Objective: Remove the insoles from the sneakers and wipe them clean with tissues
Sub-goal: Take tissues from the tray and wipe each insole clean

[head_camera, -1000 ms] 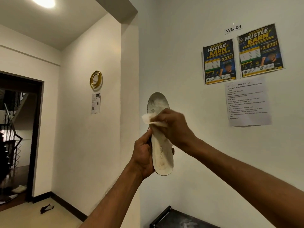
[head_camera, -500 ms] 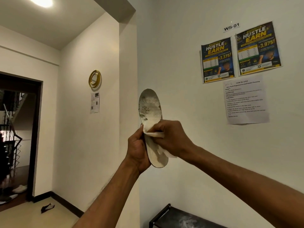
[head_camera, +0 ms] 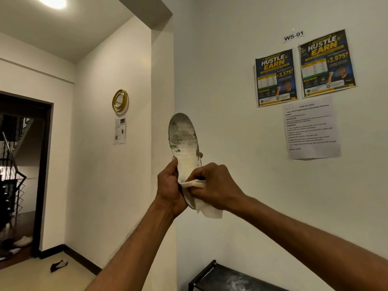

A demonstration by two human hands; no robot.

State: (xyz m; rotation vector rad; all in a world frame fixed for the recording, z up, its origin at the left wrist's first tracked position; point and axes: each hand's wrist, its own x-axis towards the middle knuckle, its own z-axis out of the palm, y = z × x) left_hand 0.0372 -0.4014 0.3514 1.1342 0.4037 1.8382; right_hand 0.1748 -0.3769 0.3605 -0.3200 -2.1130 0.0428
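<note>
At centre frame the left hand (head_camera: 169,185) grips the insole (head_camera: 183,139) upright by its lower half; the right hand (head_camera: 216,185) pinches a tissue (head_camera: 194,183) against it; within the last second that tissue slides from the middle down towards the heel end; grey grime on the bared forefoot suggests the wiping is far from finished.

White walls (head_camera: 220,80), 2 posters (head_camera: 276,77)

Worn, matt insole (head_camera: 184,141) – grey-scuffed; soft paper tissue (head_camera: 206,208); glossy gold ring (head_camera: 120,100).
</note>
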